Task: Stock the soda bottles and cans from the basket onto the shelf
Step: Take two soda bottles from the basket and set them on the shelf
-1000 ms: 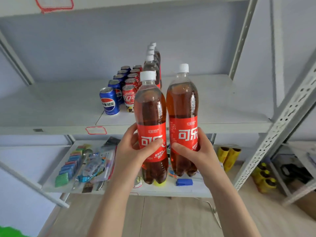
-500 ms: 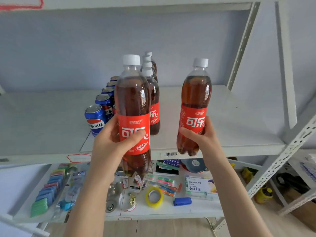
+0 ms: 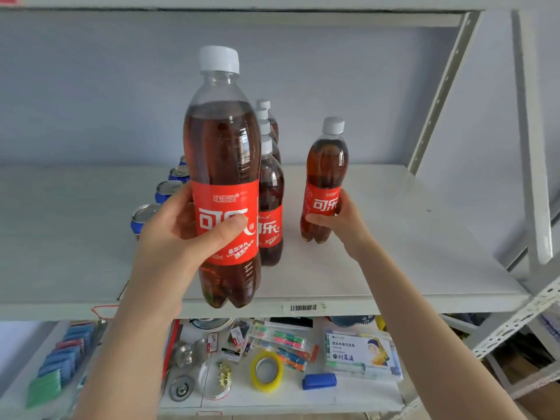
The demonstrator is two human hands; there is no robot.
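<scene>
Grips in left hand (image 3: 181, 234) a clear plastic bottle (image 3: 225, 153) of brown cola, white ribbed cap, red label reading 味滋润 and 可乐, upright before the front edge of white metal shelf (image 3: 394, 237). Holds in right hand (image 3: 342, 225) a matching 可乐 bottle (image 3: 325, 165), base low at the board, just right of the stocked row (image 3: 271, 189). Leaves blue cans (image 3: 169, 189), silver pull-tab tops, showing behind the left knuckles.
</scene>
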